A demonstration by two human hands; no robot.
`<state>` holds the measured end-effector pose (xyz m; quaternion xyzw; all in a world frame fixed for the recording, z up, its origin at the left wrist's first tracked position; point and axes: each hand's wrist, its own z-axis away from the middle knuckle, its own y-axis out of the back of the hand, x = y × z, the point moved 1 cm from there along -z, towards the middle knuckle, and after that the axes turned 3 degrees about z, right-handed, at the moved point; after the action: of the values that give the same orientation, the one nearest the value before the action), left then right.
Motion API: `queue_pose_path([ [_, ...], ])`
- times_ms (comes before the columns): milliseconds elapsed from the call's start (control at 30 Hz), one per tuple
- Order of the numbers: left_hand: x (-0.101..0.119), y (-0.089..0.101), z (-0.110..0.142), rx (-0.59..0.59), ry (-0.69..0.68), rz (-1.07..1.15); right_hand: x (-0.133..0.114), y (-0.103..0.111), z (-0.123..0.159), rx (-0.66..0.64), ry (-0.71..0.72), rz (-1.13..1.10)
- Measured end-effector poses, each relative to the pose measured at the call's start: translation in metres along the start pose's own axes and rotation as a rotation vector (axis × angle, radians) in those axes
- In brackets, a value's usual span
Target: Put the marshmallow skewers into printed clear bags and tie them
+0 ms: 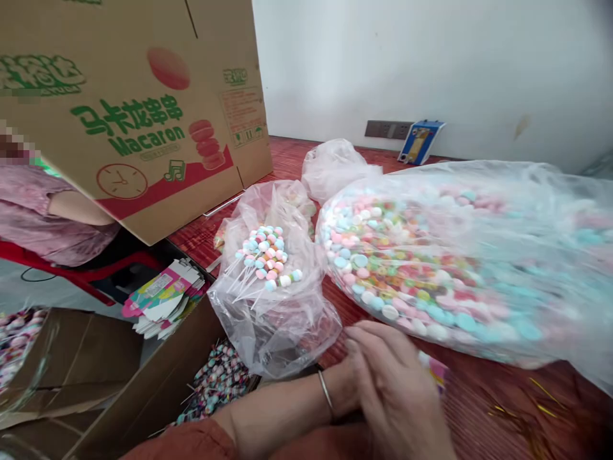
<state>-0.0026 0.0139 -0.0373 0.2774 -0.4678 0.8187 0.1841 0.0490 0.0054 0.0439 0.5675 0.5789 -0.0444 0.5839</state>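
Note:
My right hand (402, 390) lies over my left hand (347, 386) at the table's front edge. Its fingers are bent and pressed together, closed round the left hand. Most of my left hand and its fingers are hidden behind the right; a metal bangle circles the left wrist. Beyond them, a clear plastic bag (280, 348) lies spread on the table with a bunch of candy skewers (268, 252) on it, white sticks toward me. To the right sits a big clear bag of loose pastel candies (431, 287), close to my right hand's fingers.
A tall Macaron carton (158, 147) stands back left. Below the table edge are an open box (158, 377) of skewers and printed cards (165, 294). A blue device (421, 142) is by the wall; gold ties (541, 402) lie right. A person's arm (79, 206) shows left.

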Motion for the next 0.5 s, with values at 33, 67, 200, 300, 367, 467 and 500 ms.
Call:
queue_pose_path([
  [33,-0.003,0.002,-0.001,-0.029,0.021,0.001,-0.008,-0.02,-0.013,-0.104,-0.015,-0.071],
  [67,-0.006,0.003,-0.002,-0.065,0.053,0.007,-0.016,-0.042,-0.026,-0.169,-0.015,-0.11],
  [200,-0.019,0.005,-0.014,-0.136,0.147,0.041,-0.041,-0.133,-0.07,-0.449,-0.063,-0.259],
  [300,-0.024,0.004,-0.022,-0.141,0.178,0.058,-0.052,-0.178,-0.091,-0.568,-0.147,-0.274],
  [367,-0.024,0.004,-0.023,-0.144,0.184,0.069,-0.055,-0.189,-0.098,-0.551,-0.181,-0.228],
  [467,-0.018,0.004,-0.019,-0.163,0.185,0.083,-0.051,-0.179,-0.095,-0.484,-0.194,-0.159],
  [500,-0.016,0.005,-0.018,-0.169,0.178,0.083,-0.048,-0.17,-0.091,-0.461,-0.192,-0.139],
])
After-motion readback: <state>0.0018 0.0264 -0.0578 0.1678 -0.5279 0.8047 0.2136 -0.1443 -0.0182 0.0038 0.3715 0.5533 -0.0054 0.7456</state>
